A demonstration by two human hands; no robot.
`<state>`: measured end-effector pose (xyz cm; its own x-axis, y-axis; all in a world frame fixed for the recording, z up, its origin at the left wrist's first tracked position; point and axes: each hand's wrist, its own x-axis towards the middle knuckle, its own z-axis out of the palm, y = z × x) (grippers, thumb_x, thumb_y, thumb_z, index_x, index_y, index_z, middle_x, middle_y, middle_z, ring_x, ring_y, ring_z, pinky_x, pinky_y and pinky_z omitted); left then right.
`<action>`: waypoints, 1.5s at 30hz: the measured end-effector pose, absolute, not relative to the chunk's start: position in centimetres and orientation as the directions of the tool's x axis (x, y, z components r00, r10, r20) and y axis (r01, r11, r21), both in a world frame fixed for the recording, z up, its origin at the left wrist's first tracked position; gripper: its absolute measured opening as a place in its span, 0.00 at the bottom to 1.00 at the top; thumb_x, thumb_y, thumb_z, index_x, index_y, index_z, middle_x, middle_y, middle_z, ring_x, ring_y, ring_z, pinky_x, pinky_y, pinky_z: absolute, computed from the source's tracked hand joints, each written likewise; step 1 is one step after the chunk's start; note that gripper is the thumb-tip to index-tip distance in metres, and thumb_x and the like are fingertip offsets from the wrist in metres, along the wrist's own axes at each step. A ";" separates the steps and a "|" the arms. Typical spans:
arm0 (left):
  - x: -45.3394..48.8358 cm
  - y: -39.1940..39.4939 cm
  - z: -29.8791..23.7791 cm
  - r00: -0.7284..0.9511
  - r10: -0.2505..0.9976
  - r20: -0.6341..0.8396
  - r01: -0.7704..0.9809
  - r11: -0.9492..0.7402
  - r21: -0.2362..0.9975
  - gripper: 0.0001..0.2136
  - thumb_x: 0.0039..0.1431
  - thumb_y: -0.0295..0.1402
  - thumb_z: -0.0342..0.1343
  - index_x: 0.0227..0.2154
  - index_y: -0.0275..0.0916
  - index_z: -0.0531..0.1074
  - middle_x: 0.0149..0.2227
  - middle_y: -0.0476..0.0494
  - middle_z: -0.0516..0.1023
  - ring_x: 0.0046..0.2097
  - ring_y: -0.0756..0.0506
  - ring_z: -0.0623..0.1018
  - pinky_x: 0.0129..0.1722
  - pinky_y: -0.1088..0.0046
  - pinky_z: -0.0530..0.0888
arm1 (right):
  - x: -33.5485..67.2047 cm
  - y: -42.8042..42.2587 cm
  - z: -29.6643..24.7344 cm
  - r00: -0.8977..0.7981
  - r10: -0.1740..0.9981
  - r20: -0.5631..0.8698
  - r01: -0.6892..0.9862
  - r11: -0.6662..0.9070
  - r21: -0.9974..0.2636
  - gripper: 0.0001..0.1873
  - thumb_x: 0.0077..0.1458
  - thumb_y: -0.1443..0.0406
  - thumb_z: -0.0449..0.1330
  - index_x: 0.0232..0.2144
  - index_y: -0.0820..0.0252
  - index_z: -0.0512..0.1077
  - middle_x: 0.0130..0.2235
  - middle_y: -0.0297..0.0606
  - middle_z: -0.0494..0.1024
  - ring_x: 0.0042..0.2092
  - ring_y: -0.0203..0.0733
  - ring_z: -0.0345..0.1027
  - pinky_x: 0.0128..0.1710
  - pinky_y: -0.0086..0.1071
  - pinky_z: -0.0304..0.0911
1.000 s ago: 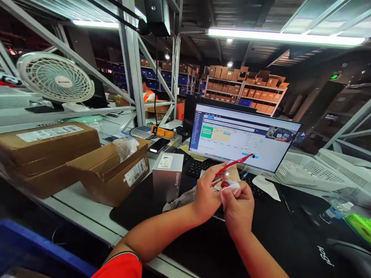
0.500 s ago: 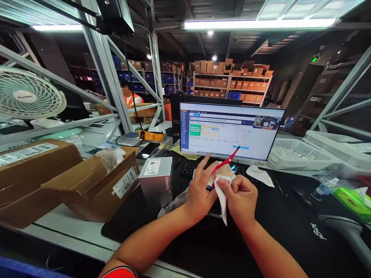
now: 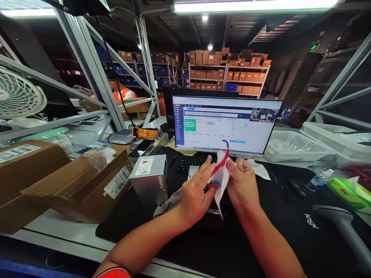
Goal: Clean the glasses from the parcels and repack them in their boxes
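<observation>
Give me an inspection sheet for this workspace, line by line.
Surface: black mat on a pale table.
Things in hand: red frame with a dark curved tip; white cloth.
Clutter: open cardboard box and silver box at left; bottle, green tissue pack and scanner at right.
Hands: left hand at the red frame, grip partly hidden; right hand pinching the white cloth.
Cables: black cable hanging at left.
Surroundings: lit monitor, fan, stocked shelves, person in an orange vest.

The strip [image 3: 223,161] is red, black-tipped, the cloth [image 3: 222,183] white, the box [image 3: 146,189] silver-grey, the mat [image 3: 281,220] black.
</observation>
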<state>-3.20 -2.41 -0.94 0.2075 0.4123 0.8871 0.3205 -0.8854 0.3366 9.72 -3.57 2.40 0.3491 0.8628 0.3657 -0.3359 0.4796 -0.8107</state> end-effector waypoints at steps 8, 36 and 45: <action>-3.6 -2.5 -1.0 0.108 0.545 0.831 0.288 -0.818 0.498 0.27 0.66 0.31 0.56 0.67 0.44 0.59 0.63 0.36 0.71 0.57 0.42 0.78 0.56 0.66 0.76 | 8.0 -4.4 0.6 0.314 0.749 0.583 -0.017 0.619 -0.786 0.33 0.51 0.58 0.70 0.15 0.57 0.49 0.18 0.24 0.53 0.24 0.31 0.46 0.28 0.28 0.56; -3.8 -3.2 -0.8 0.108 0.587 0.802 0.346 -0.778 0.524 0.25 0.65 0.33 0.57 0.64 0.42 0.63 0.54 0.39 0.79 0.49 0.45 0.82 0.49 0.72 0.79 | 7.8 -5.5 1.1 0.305 0.781 0.545 0.038 0.562 -0.826 0.34 0.50 0.58 0.69 0.15 0.56 0.46 0.17 0.22 0.49 0.22 0.28 0.40 0.20 0.26 0.45; -3.2 -3.2 -0.7 0.232 0.469 0.852 0.323 -0.864 0.387 0.28 0.64 0.27 0.57 0.66 0.45 0.61 0.59 0.41 0.76 0.57 0.43 0.78 0.58 0.69 0.75 | 10.1 -4.7 2.5 0.346 0.874 0.342 -0.304 0.449 -0.841 0.37 0.44 0.56 0.74 0.18 0.56 0.45 0.18 0.22 0.52 0.21 0.28 0.42 0.20 0.24 0.47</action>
